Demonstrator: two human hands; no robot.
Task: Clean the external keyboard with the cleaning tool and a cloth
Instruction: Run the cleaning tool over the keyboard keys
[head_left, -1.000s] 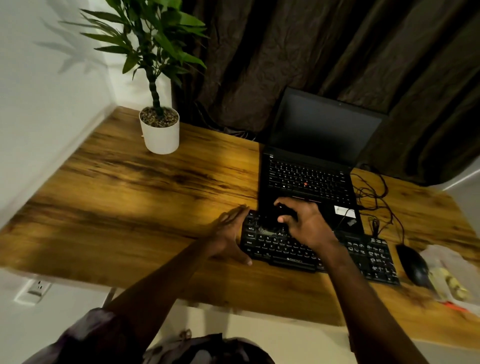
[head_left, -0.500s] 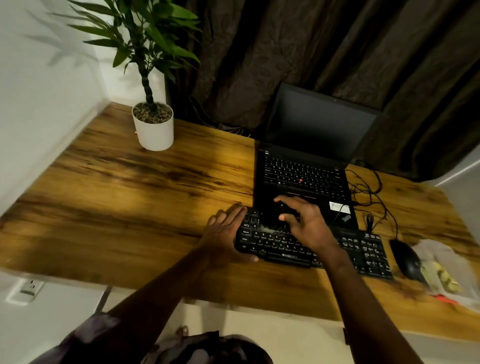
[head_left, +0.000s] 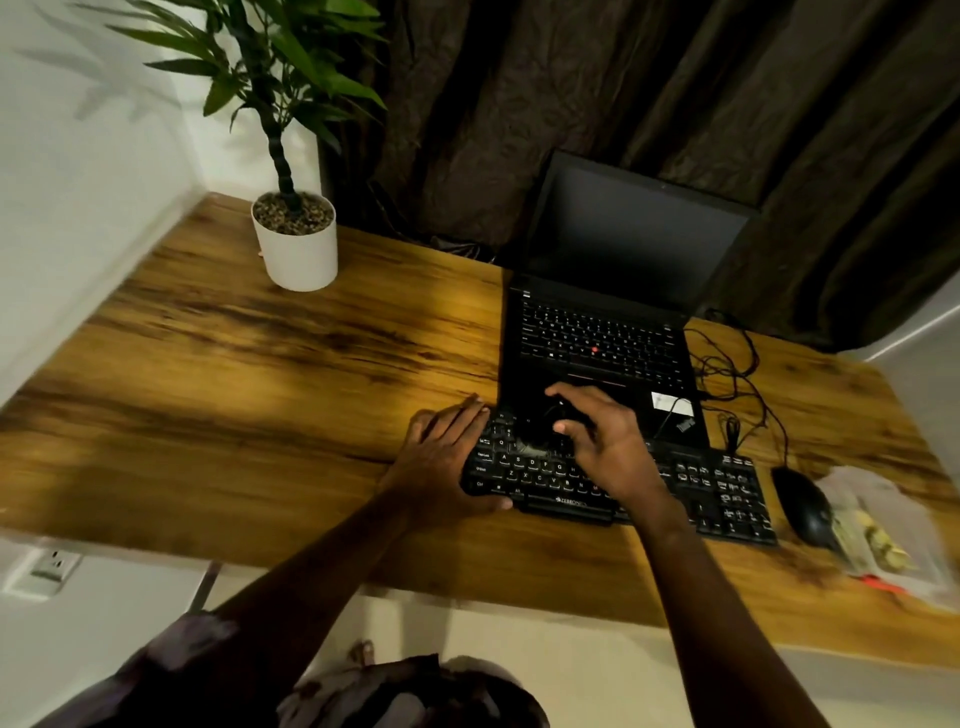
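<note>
Lying across the lower centre of the frame on the wooden desk (head_left: 260, 364), the black external keyboard (head_left: 696, 483) ran its long axis left to right, dipping slightly toward the lower right. The left hand (head_left: 441, 457) pressed its left end, fingers straight and together. The right hand (head_left: 608, 447) curled finger and thumb round a dark cleaning tool (head_left: 545, 423) over the upper-left keys.

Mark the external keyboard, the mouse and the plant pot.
external keyboard (head_left: 727, 493): head view, number-pad keys at its right end.
mouse (head_left: 802, 503): head view, top of its shell.
plant pot (head_left: 301, 254): head view, white front wall.
</note>
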